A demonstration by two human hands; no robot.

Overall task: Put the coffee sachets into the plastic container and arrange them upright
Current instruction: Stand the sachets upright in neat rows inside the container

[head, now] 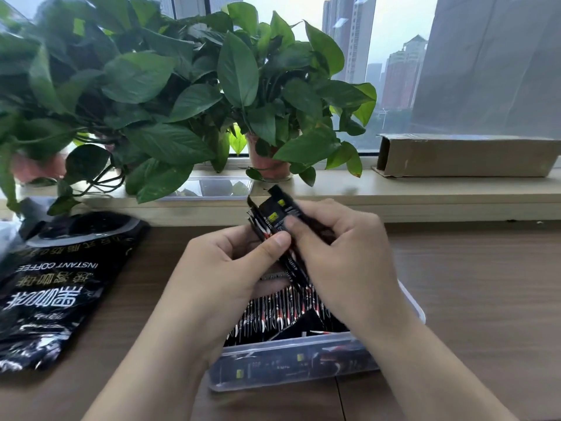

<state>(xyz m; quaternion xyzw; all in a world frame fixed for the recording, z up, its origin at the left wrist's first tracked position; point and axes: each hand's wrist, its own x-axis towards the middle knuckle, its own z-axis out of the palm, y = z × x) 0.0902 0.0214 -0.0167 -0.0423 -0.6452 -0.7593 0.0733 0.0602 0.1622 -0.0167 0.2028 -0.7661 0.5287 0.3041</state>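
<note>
My left hand [233, 259]: closed round the lower half of a small bundle of coffee sachets [277, 221], thumb pressed across the front of them.
My right hand [337, 247]: pinching the upper part of the same bundle, thumb on the face of the front sachet, fingers curled behind.
Where the bundle is: held up over the far end of the plastic container [291, 360], clear of the desk, near the windowsill.
Which way it points: long axis tilted, top ends leaning away from me and to the left, bottom ends slanting down toward the container; the tops are fanned, not squared.
Container: many sachets already stand on edge in a row [273, 314]; at the near right some lie flat or askew.
Risk, bundle: I judge the fanned sachets could slide apart and drop if either thumb eases, since they look slick.
Risk, row: pushing the bundle in at this slant may knock the standing ones over.
Risk, space: my forearms cover the container's sides, so I cannot tell how much room is left.
Instant coffee bag [54, 287]: lying flat to my left, open.
</note>
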